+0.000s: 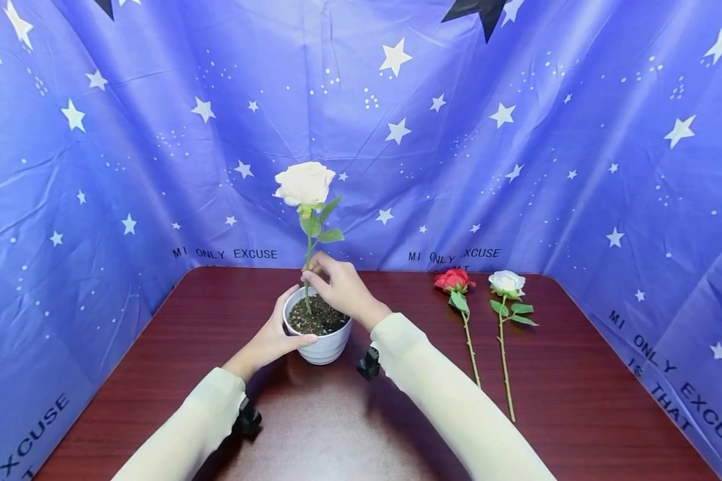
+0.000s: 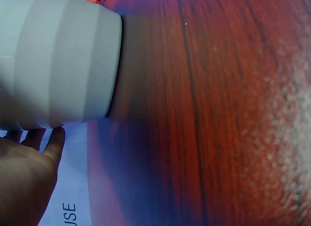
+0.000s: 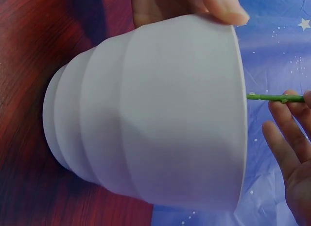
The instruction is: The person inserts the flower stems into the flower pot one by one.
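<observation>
A white rose [image 1: 303, 184] with green leaves stands nearly upright, the foot of its stem in the dark soil [image 1: 326, 318] of a ridged white flower pot [image 1: 321, 351]. My right hand [image 1: 339, 288] pinches that stem just above the soil; the right wrist view shows the green stem [image 3: 272, 97] between thumb and fingers. Around the pot's left side my left hand [image 1: 271, 342] holds on, thumb at the front rim and fingers round the far side. In the left wrist view its fingers [image 2: 54, 143] touch the pot wall [image 2: 63, 60]. The stem's buried end is hidden.
To the right, a red rose [image 1: 454, 280] and another white rose [image 1: 507, 284] lie side by side on the dark red wooden table [image 1: 228, 294]. A blue curtain [image 1: 361, 133] with stars hangs behind the table and along both sides.
</observation>
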Motion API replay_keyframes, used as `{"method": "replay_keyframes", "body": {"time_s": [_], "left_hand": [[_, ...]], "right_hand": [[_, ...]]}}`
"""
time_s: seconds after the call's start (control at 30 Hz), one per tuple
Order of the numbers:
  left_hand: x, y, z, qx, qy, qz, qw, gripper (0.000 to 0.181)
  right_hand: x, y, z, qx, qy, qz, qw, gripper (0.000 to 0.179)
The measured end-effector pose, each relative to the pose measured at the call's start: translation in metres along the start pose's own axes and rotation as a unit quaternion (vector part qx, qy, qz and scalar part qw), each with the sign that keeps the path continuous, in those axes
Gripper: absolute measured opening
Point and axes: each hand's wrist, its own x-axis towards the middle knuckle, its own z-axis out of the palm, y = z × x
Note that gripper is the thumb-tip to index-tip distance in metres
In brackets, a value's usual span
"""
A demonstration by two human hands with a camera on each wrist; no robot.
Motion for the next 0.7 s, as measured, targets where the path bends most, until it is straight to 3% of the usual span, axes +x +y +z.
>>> {"method": "replay_keyframes", "body": {"time_s": [0.23,0.7], "left_hand": [[0.0013,0.0002,0.0003,-0.001,-0.001,-0.002,1.0,0.108],[-0.0008,0.0018,0.0009,0.004,0.002,-0.01,0.9999,0.109]], "right_hand": [[0.0019,-0.0007,-0.0011,-0.001,-0.012,0.01,0.9999,0.006],[0.0004,-0.0045,-0.005,0.024,-0.014,0.077,0.9966,0.01]]}}
